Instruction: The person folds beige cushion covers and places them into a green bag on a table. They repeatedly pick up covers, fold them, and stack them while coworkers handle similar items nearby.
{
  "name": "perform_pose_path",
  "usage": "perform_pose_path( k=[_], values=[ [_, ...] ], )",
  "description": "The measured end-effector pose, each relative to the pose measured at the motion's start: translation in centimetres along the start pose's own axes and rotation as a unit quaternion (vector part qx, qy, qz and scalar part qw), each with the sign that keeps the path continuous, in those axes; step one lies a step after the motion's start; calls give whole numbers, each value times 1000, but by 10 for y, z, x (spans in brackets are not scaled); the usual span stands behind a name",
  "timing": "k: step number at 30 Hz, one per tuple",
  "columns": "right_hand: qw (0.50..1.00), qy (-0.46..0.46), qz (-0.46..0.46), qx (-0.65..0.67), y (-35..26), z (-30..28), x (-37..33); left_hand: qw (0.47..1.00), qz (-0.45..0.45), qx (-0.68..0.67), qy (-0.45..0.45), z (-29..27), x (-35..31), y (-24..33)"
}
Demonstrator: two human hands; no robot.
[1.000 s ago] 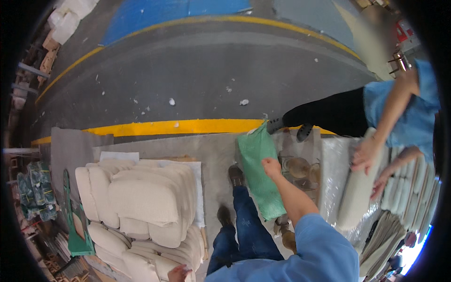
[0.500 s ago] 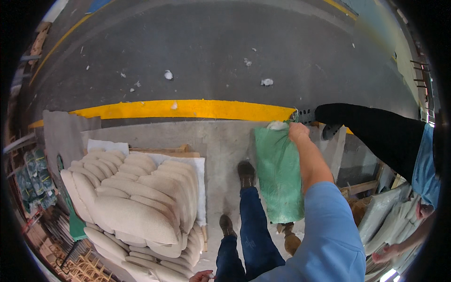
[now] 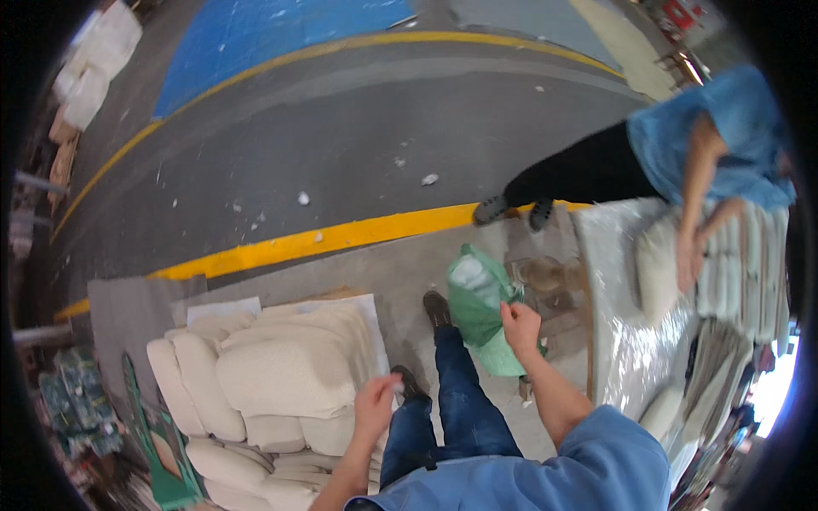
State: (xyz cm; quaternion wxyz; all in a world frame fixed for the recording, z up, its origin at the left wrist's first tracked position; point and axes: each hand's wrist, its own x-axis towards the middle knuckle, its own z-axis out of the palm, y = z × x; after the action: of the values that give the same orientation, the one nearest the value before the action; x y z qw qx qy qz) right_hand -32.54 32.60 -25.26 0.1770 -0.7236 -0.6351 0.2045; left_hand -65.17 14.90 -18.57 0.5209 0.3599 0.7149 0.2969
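Observation:
My right hand (image 3: pixel 521 330) is closed, pinching the edge of a green woven sack (image 3: pixel 477 311) that stands on the floor right of my feet. White stuffing (image 3: pixel 470 272) shows through the sack's upper part. My left hand (image 3: pixel 375 407) is raised beside the stacked cushions, its fingers closed on a small white tuft (image 3: pixel 398 387), blurred by motion. The cream fabric cushions (image 3: pixel 285 370) are piled in layers at my left, close to that hand but apart from it.
At the right, a co-worker (image 3: pixel 716 128) bends with both hands on a pale cushion (image 3: pixel 658 268) at a plastic-covered table (image 3: pixel 618 341). A yellow floor line (image 3: pixel 341 238) crosses ahead, with white scraps (image 3: pixel 429 179) beyond it. A blue floor area (image 3: pixel 281 38) lies farther off.
My view has swung to the right and up. My left hand has risen into view; my right hand and the sack's top have come nearer. The co-worker now leans over the table.

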Motion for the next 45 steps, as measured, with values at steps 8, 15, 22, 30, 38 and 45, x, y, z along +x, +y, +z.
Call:
perform_pose_path(
  k=[8, 15, 22, 30, 38, 45],
  values=[
    [985, 100, 60, 128, -35, -161, -226, 861, 358, 253, -256, 127, 30, 112],
    [957, 78, -15, 281, -85, -200, -328, 653, 221, 490, -533, 187, -22, 61],
    [901, 63, -124, 411, -91, -279, -385, 689, 167, 470, -526, 202, -95, 56],
    [872, 81, -122, 467, -36, -375, -466, 747, 123, 431, -491, 217, -157, 47],
    [886, 28, -73, 457, 44, -365, -455, 780, 104, 402, -469, 214, -213, 51],
    [861, 59, -110, 494, 31, -370, -469, 803, 75, 377, -456, 190, -254, 57]
  ],
)
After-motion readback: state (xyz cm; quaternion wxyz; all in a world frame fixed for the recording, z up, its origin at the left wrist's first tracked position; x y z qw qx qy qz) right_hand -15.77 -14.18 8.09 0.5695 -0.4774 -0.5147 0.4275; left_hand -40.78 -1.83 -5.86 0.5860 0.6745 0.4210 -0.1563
